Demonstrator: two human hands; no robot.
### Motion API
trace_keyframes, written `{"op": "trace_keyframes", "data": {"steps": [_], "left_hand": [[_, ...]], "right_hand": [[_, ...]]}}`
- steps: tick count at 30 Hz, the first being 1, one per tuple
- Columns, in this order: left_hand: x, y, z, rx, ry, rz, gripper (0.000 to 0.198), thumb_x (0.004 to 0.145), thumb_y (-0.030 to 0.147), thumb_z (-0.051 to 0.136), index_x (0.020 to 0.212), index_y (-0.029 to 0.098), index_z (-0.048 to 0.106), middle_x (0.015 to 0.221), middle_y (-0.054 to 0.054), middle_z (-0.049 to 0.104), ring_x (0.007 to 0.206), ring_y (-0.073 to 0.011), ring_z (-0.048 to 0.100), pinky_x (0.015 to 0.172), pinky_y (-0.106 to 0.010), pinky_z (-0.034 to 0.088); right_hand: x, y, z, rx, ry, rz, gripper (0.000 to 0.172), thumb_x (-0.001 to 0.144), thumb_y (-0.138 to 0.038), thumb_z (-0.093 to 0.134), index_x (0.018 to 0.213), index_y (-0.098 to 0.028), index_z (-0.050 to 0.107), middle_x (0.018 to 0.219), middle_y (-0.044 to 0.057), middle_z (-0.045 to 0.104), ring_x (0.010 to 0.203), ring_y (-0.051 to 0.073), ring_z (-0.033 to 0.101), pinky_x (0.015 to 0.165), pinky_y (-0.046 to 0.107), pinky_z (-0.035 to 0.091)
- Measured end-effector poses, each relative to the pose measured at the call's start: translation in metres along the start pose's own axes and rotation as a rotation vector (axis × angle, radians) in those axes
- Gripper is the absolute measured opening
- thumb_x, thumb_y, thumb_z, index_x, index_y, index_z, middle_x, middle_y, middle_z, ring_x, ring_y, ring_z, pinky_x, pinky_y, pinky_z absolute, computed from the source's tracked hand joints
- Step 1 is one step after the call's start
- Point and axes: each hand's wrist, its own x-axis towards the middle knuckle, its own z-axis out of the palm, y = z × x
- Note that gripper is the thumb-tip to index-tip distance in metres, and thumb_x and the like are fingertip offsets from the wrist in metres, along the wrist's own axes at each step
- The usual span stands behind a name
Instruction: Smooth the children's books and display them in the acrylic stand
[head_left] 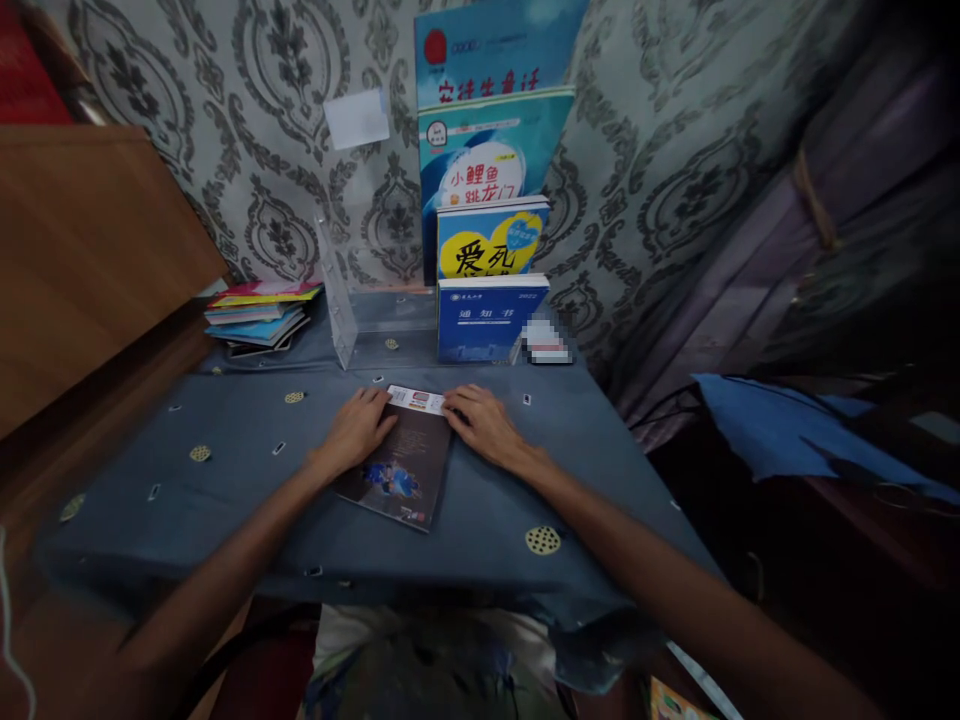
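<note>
A dark-covered book (401, 470) lies flat on the blue-grey tablecloth (225, 470) in front of me. My left hand (356, 430) rests on the book's left edge, fingers bent onto its cover. My right hand (484, 425) lies at the book's upper right corner, fingertips touching the white strip at its top. Both hands press or hold the book at its far end. Behind them several books stand upright in a clear acrylic rack (352, 320), the front one blue and white (491, 318).
A stack of thin colourful books (259, 315) lies at the table's back left. A wooden board (90, 250) leans at the left. Patterned wallpaper (660, 150) backs the table. A blue cloth (780, 430) and dark clutter fill the right side.
</note>
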Motion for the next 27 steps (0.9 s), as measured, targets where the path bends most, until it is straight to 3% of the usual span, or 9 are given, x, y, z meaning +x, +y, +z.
{"op": "trace_keyframes", "data": {"steps": [4, 10, 18, 23, 27], "left_hand": [[0.018, -0.001, 0.012, -0.005, 0.023, 0.032, 0.021, 0.096, 0.023, 0.049, 0.111, 0.018, 0.062, 0.117, -0.011, 0.065, 0.112, -0.0258, 0.058, 0.099, -0.042, 0.047], [0.026, 0.007, 0.020, 0.027, 0.038, 0.055, 0.026, 0.095, 0.019, 0.046, 0.113, 0.016, 0.064, 0.118, -0.013, 0.066, 0.110, -0.0273, 0.058, 0.097, -0.044, 0.048], [0.039, 0.026, 0.028, -0.076, 0.022, 0.211, 0.037, 0.094, 0.014, 0.042, 0.123, 0.016, 0.065, 0.119, -0.012, 0.065, 0.107, -0.0261, 0.058, 0.098, -0.045, 0.047], [0.043, 0.043, 0.031, -0.102, 0.002, 0.345, 0.041, 0.098, 0.017, 0.041, 0.134, 0.020, 0.060, 0.128, -0.010, 0.064, 0.111, -0.0244, 0.056, 0.099, -0.042, 0.047], [0.042, 0.046, 0.034, -0.137, 0.009, 0.361, 0.043, 0.098, 0.015, 0.040, 0.137, 0.020, 0.058, 0.134, -0.009, 0.062, 0.117, -0.0250, 0.054, 0.101, -0.043, 0.046]], "right_hand": [[0.000, 0.005, -0.001, 0.109, 0.007, 0.062, 0.021, 0.096, -0.019, 0.051, 0.097, -0.019, 0.072, 0.102, 0.010, 0.073, 0.096, 0.023, 0.064, 0.091, 0.036, 0.047], [0.004, 0.023, -0.001, 0.378, 0.122, 0.283, 0.022, 0.092, -0.025, 0.055, 0.100, -0.019, 0.075, 0.093, 0.005, 0.077, 0.082, 0.020, 0.068, 0.075, 0.029, 0.050], [0.007, 0.035, 0.014, 0.723, 0.231, 0.380, 0.026, 0.095, -0.032, 0.050, 0.101, -0.019, 0.072, 0.093, 0.007, 0.076, 0.085, 0.020, 0.073, 0.072, 0.031, 0.059], [0.007, 0.034, 0.012, 0.759, 0.232, 0.371, 0.028, 0.096, -0.037, 0.051, 0.097, -0.019, 0.072, 0.096, 0.007, 0.076, 0.086, 0.020, 0.074, 0.071, 0.030, 0.060], [0.008, 0.033, 0.010, 0.737, 0.236, 0.393, 0.029, 0.097, -0.037, 0.050, 0.094, -0.018, 0.071, 0.094, 0.007, 0.075, 0.086, 0.021, 0.074, 0.067, 0.030, 0.060]]}}
